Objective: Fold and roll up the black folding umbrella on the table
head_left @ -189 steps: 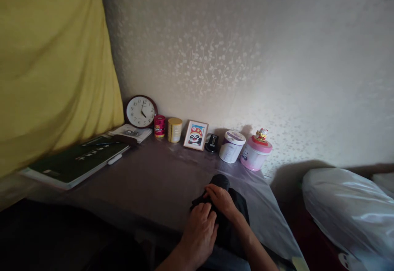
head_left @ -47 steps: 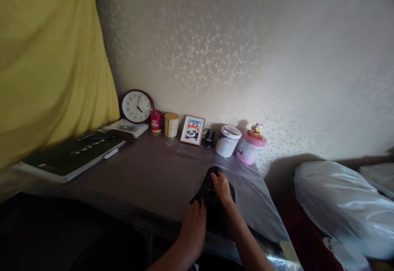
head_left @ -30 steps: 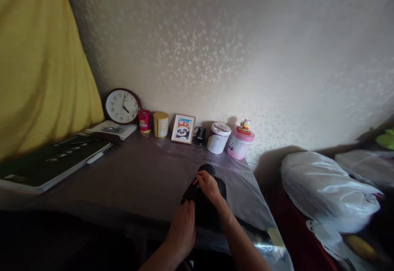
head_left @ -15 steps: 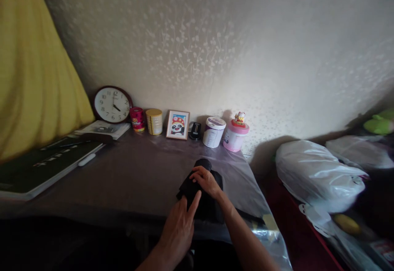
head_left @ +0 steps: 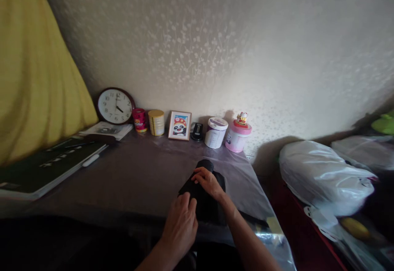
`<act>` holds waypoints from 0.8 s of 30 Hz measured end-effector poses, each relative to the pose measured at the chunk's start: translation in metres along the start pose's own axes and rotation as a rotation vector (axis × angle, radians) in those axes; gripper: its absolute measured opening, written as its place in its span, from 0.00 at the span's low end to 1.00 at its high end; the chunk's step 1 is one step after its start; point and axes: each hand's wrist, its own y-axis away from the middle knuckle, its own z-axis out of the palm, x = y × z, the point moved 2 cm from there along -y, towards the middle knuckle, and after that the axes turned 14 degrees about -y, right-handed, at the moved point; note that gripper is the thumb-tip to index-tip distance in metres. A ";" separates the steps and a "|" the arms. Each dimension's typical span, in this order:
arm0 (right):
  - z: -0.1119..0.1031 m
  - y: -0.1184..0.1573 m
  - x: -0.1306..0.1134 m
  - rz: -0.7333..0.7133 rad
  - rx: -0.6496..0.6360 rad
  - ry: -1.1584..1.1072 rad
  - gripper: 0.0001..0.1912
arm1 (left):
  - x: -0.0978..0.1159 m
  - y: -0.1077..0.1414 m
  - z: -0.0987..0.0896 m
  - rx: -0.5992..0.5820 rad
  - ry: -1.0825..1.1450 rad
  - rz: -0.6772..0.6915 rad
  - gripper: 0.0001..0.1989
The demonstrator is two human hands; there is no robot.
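Note:
A piece of folded black cloth (head_left: 203, 203) lies near the front right of the table, with a rounded bulge at its far end. What the cloth item is, I cannot make out. My left hand (head_left: 181, 217) is closed at the cloth's left edge, fingers curled in and pinching it; the fingertips are partly hidden. On top of the cloth rests my right hand (head_left: 207, 183), its fingers slightly bent and lying across the fabric. Part of the cloth's near side is hidden behind my wrists.
Along the wall stand a clock (head_left: 115, 106), a pink can (head_left: 139, 120), a yellow-lidded can (head_left: 156, 123), a framed panda picture (head_left: 179, 126), a black object (head_left: 197, 132), a white tub (head_left: 216, 133) and a pink tub (head_left: 235, 140). A green book (head_left: 52, 164) lies left; white bags (head_left: 323, 174) sit right.
My left hand's extended index finger has curled in, closing the hand at the cloth's edge. My right hand stays on the cloth. The whole view has shifted slightly.

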 end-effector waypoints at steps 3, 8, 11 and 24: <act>0.000 0.000 0.002 -0.009 0.001 0.017 0.11 | 0.008 -0.004 0.006 0.110 0.033 0.107 0.25; 0.000 0.000 0.000 -0.019 -0.020 0.056 0.11 | 0.014 -0.010 0.044 0.098 0.015 0.014 0.29; 0.003 0.006 -0.003 -0.078 -0.046 0.128 0.12 | 0.016 -0.008 0.063 0.097 -0.022 -0.036 0.28; -0.006 0.029 0.006 -0.546 -0.034 0.494 0.13 | 0.020 -0.004 0.069 0.118 -0.093 -0.127 0.29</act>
